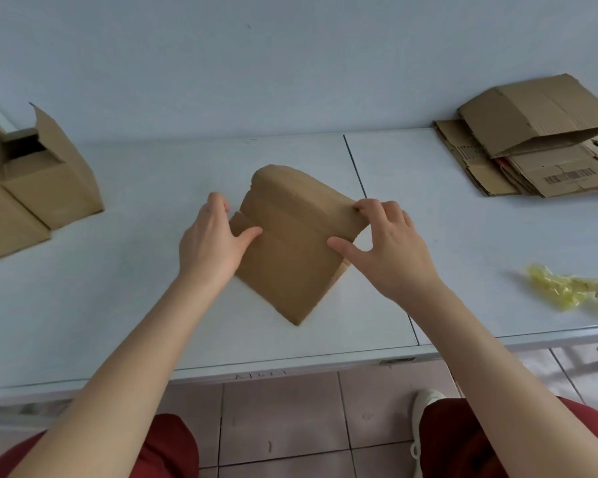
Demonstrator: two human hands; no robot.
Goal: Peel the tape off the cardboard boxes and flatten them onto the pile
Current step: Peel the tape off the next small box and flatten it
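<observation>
Left hand [212,243], right hand [389,251] in grip on opposite edges of box [290,260], well apart from pile [549,175].

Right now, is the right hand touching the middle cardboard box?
Touching. The head view shows the right hand gripping the cardboard box: fingers curl over its right edge, thumb lies on its face.

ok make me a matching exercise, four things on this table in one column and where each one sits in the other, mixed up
Things:
1. held box
2. flattened cardboard pile
3. crumpled yellow tape
4. open boxes

Places:
A. left end of the table
B. far right, at the back
C. middle, in front of the person
D. right, near the front edge

Pairs: 1-C, 2-B, 3-D, 4-A
</observation>
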